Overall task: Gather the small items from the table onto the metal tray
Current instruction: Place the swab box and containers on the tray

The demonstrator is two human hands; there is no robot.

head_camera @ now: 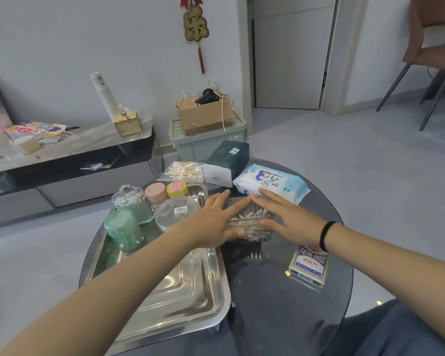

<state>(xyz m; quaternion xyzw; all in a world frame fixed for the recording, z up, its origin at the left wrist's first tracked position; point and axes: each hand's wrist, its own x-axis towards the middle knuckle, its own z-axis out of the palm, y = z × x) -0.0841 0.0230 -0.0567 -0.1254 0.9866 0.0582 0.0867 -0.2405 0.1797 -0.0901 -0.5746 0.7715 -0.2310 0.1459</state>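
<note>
Far left: low grey console (70, 147) against the white wall, strewn with bright cards and paper, a gold filigree box (127, 123) at its right end with a white sleeve of cups leaning behind. Beyond it, on pale grey floor, a green lidded bin (206, 141) bearing an open cardboard box (203, 114); above, a red-and-gold wall ornament (195, 24). Closed white door behind, chair legs at the far right.

Nearer: round dark glass table (280, 304). On its left half, the metal tray (185, 291), already carrying a green jar, a green holder of swabs, a clear round lid, a pink toothpick tub and a yellow tin at its far end. Just right of the tray, on the glass, a clear box of cotton swabs (249, 219), gripped from both sides: left hand (213, 222) and right hand (285, 217), fingers stretched along its far edge, thumbs curled at the near edge. Behind: swab bag, dark green tissue pack (229, 156), blue wipes pack (272, 182). Near right: playing cards (310, 265).
</note>
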